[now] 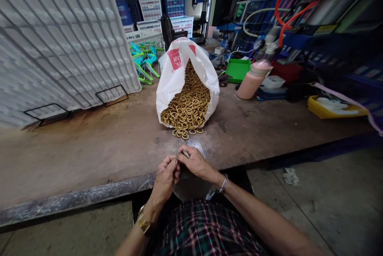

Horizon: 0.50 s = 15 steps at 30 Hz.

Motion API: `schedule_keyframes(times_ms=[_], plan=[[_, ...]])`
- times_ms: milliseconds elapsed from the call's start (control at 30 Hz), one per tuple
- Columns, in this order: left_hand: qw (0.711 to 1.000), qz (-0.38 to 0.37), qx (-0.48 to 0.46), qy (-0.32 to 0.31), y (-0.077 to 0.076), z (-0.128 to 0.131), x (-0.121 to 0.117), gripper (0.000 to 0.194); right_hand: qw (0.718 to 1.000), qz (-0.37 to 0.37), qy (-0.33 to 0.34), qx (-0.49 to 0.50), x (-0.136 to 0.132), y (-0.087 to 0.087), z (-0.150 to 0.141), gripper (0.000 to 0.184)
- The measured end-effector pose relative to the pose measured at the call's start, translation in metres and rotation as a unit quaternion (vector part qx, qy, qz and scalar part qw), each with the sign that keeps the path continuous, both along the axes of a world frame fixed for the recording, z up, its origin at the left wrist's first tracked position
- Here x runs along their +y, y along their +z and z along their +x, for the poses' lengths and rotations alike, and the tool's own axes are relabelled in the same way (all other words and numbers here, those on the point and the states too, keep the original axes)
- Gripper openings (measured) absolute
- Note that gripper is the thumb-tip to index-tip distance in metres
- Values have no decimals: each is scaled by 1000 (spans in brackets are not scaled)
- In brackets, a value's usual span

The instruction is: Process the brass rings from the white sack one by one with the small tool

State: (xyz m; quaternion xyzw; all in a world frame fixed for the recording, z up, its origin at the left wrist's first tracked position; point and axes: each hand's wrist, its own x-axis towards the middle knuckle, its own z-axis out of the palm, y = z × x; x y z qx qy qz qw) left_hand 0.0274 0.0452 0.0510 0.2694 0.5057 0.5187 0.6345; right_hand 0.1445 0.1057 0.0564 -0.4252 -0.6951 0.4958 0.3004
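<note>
Both hands meet at the near edge of the workbench [233,136], fingertips almost touching. My left hand [165,174] is closed in a pinch, and whatever lies between its fingertips is hidden. A small greyish metal piece [186,154] shows at the curled fingers of my right hand [197,163]; its kind is too small to tell. Just beyond them a white plastic bag [169,94] with red print lies with its mouth towards me, full of brass-coloured rings [190,108]. Several loose rings [181,133] have spilled onto the bench in front of it.
Stacked white ribbed trays [66,32] stand at left, with black wire stands [112,95] at their foot. Behind the bag are green-and-blue plastic hangers [146,62]. A pink bottle [251,82], a green tray [238,69] and a yellow tray [332,110] sit to the right.
</note>
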Motion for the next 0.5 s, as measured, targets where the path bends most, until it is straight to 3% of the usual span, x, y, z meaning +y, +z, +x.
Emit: schedule_keyframes(times_ms=[500], plan=[[996,10,-92,-4,0,-3,-4,27,999,-15,0,28,-1,-4,-2,19]])
